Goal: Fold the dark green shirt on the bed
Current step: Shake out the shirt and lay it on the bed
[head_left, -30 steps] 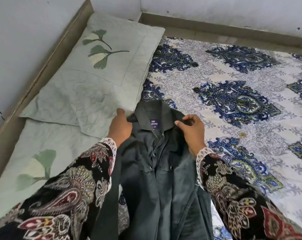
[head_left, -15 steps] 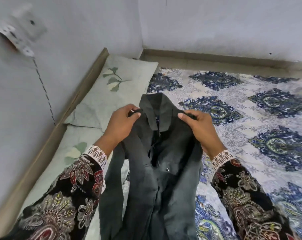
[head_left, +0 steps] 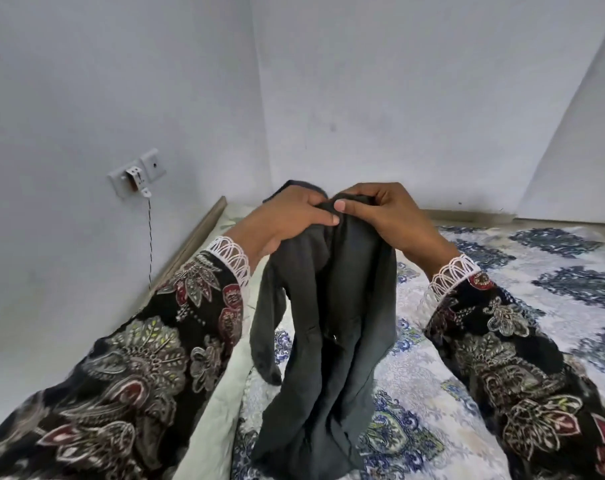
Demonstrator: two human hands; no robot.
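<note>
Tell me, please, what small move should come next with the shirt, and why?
Probably move the hands apart to spread it. The left hand and right hand pinch the dark green shirt close together at its top, so it hangs bunched over the bed.

The patterned bed (head_left: 501,278) carries a pale quilt (head_left: 221,410) and the shirt's hem (head_left: 311,445).

My left hand (head_left: 287,216) covering the dark green shirt (head_left: 332,327) collar, my right hand (head_left: 387,213) hiding its other shoulder, shirt hem cut off at the bottom edge, my sleeves (head_left: 138,368) running out of frame, pillow (head_left: 218,410) mostly behind my arm
</note>
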